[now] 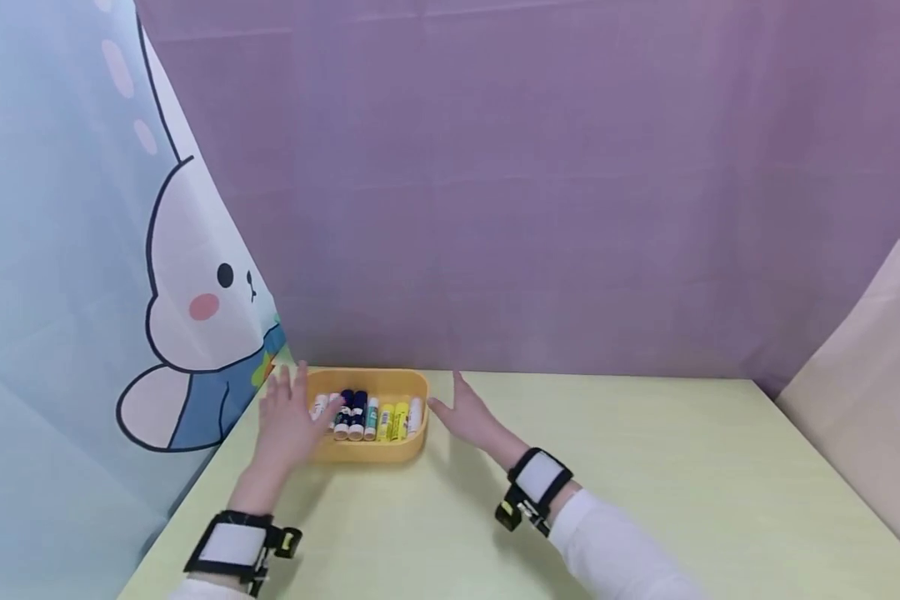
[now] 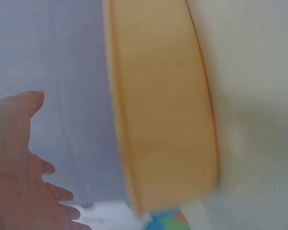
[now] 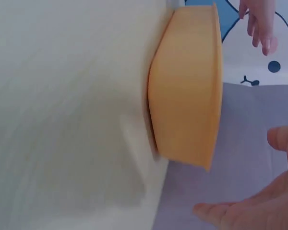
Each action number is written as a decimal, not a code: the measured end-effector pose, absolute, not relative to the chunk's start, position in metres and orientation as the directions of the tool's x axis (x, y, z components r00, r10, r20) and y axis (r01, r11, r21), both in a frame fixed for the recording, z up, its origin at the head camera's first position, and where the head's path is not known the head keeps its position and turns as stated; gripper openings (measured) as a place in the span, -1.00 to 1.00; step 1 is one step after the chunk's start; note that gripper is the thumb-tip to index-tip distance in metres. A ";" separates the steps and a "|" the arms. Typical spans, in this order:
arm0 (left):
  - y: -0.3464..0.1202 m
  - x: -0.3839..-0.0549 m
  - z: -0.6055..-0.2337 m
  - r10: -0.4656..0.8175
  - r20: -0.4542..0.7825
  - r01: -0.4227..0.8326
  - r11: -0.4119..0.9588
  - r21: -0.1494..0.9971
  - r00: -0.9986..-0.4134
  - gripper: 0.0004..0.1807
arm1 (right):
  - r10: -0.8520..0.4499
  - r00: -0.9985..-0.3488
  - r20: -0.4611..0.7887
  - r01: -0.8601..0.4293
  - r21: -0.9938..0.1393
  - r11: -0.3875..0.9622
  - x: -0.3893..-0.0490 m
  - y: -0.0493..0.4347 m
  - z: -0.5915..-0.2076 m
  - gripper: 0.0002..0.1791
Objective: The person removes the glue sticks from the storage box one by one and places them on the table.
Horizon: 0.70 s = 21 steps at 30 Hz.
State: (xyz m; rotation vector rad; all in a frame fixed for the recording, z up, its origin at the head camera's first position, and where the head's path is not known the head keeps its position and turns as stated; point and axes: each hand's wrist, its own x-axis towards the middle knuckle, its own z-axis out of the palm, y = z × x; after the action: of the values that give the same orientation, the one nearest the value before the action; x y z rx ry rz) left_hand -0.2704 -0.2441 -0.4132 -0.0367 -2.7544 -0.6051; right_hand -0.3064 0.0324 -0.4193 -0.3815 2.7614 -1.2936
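A yellow-orange tray (image 1: pixel 390 452) stands at the back left of the table, with several glue sticks (image 1: pixel 356 417) lying side by side in it. Some have dark blue caps, others are yellow, white or teal. My left hand (image 1: pixel 288 421) is over the tray's left end, fingers spread and thumb reaching across the left glue sticks. In the left wrist view it shows beside the tray wall (image 2: pixel 163 110), apart from it. Just off the tray's right end is my right hand (image 1: pixel 468 412), with its thumb toward the rim and nothing held. The right wrist view shows a gap between them.
The pale yellow-green table (image 1: pixel 645 467) spreads out to the right and front. A purple cloth (image 1: pixel 540 183) hangs along its back edge. On the left is a light blue cloth (image 1: pixel 52 275) with a cartoon animal, and a pale cloth (image 1: pixel 870 367) hangs at the right.
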 end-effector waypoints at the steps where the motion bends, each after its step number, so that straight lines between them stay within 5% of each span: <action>1: -0.253 -0.274 -0.414 -0.063 0.309 0.074 0.908 0.412 -0.949 0.02 | -0.236 -0.971 0.030 -0.171 -0.779 0.604 -0.307 0.025 -0.421 -0.11; 7: -0.288 -0.293 -0.416 -0.148 0.116 -0.062 0.836 0.545 -0.982 0.07 | -0.178 -0.984 -0.003 -0.087 -0.863 0.497 -0.312 -0.008 -0.436 -0.19; 11: -0.299 -0.308 -0.425 -0.152 -0.028 -0.139 0.795 0.590 -0.988 -0.13 | -0.165 -0.986 -0.005 -0.073 -0.884 0.462 -0.313 -0.023 -0.447 -0.30; 16: -0.307 -0.319 -0.445 -0.177 -0.079 -0.186 0.744 0.641 -0.981 -0.42 | -0.166 -0.986 0.009 -0.092 -0.864 0.496 -0.310 -0.035 -0.455 -0.37; 21: -0.305 -0.318 -0.453 -0.226 -0.092 -0.227 0.700 0.677 -0.970 -0.46 | -0.176 -0.984 0.029 -0.121 -0.831 0.542 -0.304 -0.036 -0.458 -0.38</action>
State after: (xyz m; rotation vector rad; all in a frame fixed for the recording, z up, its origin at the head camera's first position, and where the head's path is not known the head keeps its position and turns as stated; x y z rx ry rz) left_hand -0.3182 -0.3054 -0.4528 0.3862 -2.8985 -1.1550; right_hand -0.3035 -0.0359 -0.4576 -0.2613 2.7076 -1.4529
